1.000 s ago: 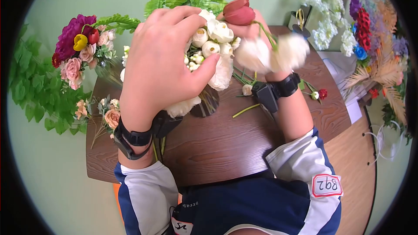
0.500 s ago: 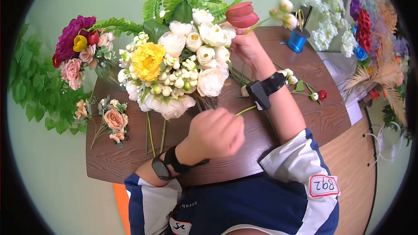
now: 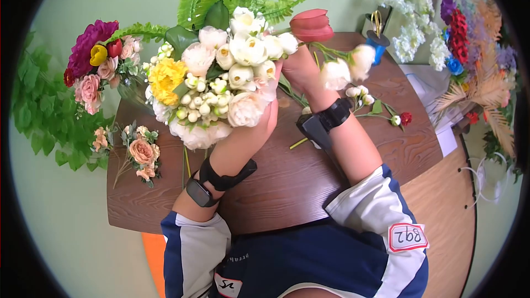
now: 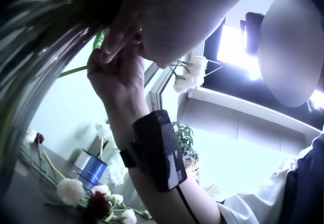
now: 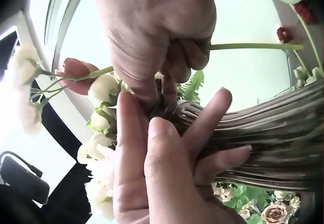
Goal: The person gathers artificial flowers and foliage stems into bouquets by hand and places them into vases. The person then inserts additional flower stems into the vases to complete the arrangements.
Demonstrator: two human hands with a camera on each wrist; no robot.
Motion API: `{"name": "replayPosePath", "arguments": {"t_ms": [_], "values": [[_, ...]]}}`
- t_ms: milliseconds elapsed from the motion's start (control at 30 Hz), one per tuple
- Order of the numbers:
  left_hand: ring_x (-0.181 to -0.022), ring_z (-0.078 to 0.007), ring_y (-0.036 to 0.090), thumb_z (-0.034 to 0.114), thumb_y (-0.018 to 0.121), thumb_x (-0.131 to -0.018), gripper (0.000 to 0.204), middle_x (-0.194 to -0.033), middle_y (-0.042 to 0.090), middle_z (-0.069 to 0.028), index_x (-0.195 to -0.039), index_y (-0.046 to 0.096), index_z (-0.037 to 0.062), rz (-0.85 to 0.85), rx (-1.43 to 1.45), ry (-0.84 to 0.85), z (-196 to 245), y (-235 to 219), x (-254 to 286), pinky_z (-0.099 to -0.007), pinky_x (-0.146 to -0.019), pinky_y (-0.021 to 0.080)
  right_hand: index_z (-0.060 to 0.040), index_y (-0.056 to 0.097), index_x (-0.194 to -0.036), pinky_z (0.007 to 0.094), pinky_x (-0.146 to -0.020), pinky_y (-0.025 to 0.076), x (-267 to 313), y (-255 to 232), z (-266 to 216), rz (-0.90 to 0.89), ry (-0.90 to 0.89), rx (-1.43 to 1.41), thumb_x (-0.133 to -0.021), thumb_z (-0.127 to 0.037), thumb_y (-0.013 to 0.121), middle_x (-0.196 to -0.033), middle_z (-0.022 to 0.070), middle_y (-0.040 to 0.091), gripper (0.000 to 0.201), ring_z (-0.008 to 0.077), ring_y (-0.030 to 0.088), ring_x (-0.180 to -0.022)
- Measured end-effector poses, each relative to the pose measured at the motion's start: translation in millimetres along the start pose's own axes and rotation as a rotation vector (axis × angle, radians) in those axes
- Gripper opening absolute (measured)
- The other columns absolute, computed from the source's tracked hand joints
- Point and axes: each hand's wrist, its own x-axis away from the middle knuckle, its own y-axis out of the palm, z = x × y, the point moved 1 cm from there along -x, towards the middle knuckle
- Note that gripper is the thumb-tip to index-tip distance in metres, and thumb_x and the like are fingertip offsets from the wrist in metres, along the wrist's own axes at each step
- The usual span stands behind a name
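Observation:
A full bouquet (image 3: 215,83) of white blooms, one yellow flower, a red tulip (image 3: 312,25) and ferns stands in a ribbed glass vase (image 5: 283,138). My right hand (image 3: 303,74) is at the bouquet's right side. Its curled fingers grip a green stem (image 5: 253,46) that carries white flowers (image 3: 335,74) and sticks out past the fist. From below, my left hand (image 5: 172,168) reaches to the vase's neck, fairly straight fingers spread against the glass. Both hands' fingertips meet there and partly hide each other; blooms cover much of the left hand in the head view.
Peach roses (image 3: 142,152) lie on the table's left, near a second vase arrangement (image 3: 91,74). At the back right stands a blue ribbon spool (image 3: 379,44). Loose stems with small blooms (image 3: 406,118) lie on the right. More flowers (image 3: 458,38) hang by the wall.
My left hand left the bouquet's front, dropped toward my body, then reached up to the vase's neck. The white flowers in my right hand swung away and back; the bouquet shifted slightly left.

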Motion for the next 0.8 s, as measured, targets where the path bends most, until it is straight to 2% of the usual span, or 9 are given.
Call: {"name": "replayPosePath", "arguments": {"t_ms": [33,100,367,467,633,700,733,767,800], "values": [[-0.111,-0.0347,0.05,-0.003,0.052,-0.081,0.047,-0.121,0.051,-0.0211,-0.128,0.046,0.0029,0.064,0.061,-0.018,2.1,-0.9,-3.4,-0.0382,-0.094,0.037,-0.0005,0.059,-0.102,0.0273,-0.08,0.047,4.6,1.1,-15.9,0.001,-0.001,0.004,-0.078,-0.006,0.066,-0.099,0.0046,0.062,0.026,0.0114,0.057,-0.089],[-0.113,-0.0351,0.048,-0.004,0.051,-0.081,0.047,-0.124,0.05,-0.0204,-0.128,0.046,0.0019,0.057,0.111,-0.11,2.4,1.0,-3.8,-0.0396,-0.096,0.035,-0.002,0.059,-0.101,0.0267,-0.079,0.047,11.9,7.2,-40.3,-0.054,0.042,-0.759,-0.078,-0.005,0.065,-0.098,0.0039,0.062,0.024,0.0101,0.057,-0.089],[-0.116,-0.0341,0.047,-0.003,0.051,-0.083,0.046,-0.122,0.052,-0.0184,-0.128,0.045,0.0012,0.162,0.064,-0.036,-10.9,-0.6,-7.2,-0.0402,-0.099,0.033,-0.0008,0.059,-0.101,0.0196,-0.058,0.04,18.9,-5.2,-32.2,-0.339,0.062,-0.653,-0.087,-0.02,0.059,-0.084,0.0006,0.059,0.024,0.0039,0.049,-0.069],[-0.104,-0.0352,0.053,-0.002,0.052,-0.08,0.046,-0.113,0.056,-0.0186,-0.125,0.048,0.0024,0.258,0.174,-0.063,-15.7,3.2,-6.0,-0.0418,-0.092,0.038,0.0028,0.058,-0.102,0.022,-0.069,0.05,18.2,4.3,-28.6,-0.138,-0.096,-0.477,-0.088,-0.026,0.058,-0.092,0.0064,0.063,0.032,0.0093,0.06,-0.077],[-0.095,-0.025,0.062,-0.003,0.051,-0.084,0.037,-0.102,0.062,-0.0209,-0.121,0.05,-0.0043,0.284,0.344,-0.073,-17.6,1.2,3.3,-0.0317,-0.086,0.044,0.0025,0.057,-0.106,0.0279,-0.08,0.049,20.8,-1.4,-38.2,-0.274,0.081,-0.556,-0.088,-0.019,0.057,-0.097,0.0081,0.062,0.028,0.0136,0.058,-0.094],[-0.093,-0.0287,0.059,0.002,0.063,-0.078,0.041,-0.099,0.063,-0.0148,-0.117,0.054,0.001,0.295,0.457,-0.142,-18.6,6.2,25.7,-0.0344,-0.085,0.043,-0.0012,0.058,-0.107,0.0285,-0.081,0.048,20.5,3.3,-35.3,-0.091,-0.123,-0.465,-0.085,-0.012,0.058,-0.102,0.0059,0.06,0.024,0.0139,0.056,-0.097],[-0.089,-0.0269,0.059,0.008,0.069,-0.074,0.04,-0.097,0.064,-0.0124,-0.112,0.058,0.0014,0.251,0.385,-0.258,-24.3,12.1,39.9,-0.0347,-0.083,0.044,-0.0037,0.06,-0.104,0.0304,-0.083,0.047,23.8,-6.2,-50.4,-0.107,-0.002,-0.03,-0.079,-0.003,0.061,-0.107,0.0053,0.059,0.025,0.0155,0.056,-0.099],[-0.089,-0.0269,0.059,0.008,0.069,-0.074,0.04,-0.097,0.064,-0.0124,-0.112,0.058,0.0014,0.254,0.384,-0.26,-27.9,25.0,42.0,-0.0347,-0.083,0.044,-0.0093,0.062,-0.102,0.0185,-0.05,0.023,23.3,0.8,-44.3,-0.128,0.027,-0.445,-0.086,-0.018,0.053,-0.067,-0.0085,0.046,0.02,0.0016,0.029,-0.056],[-0.088,-0.0259,0.059,0.011,0.072,-0.073,0.039,-0.097,0.064,-0.0112,-0.109,0.059,0.0016,0.54,0.313,-0.337,-30.3,32.8,37.2,-0.0348,-0.082,0.044,-0.0066,0.061,-0.104,0.0236,-0.066,0.035,24.2,-3.3,-52.3,-0.118,0.029,-0.205,-0.079,-0.007,0.058,-0.088,-0.0017,0.052,0.025,0.0087,0.041,-0.079]]}}
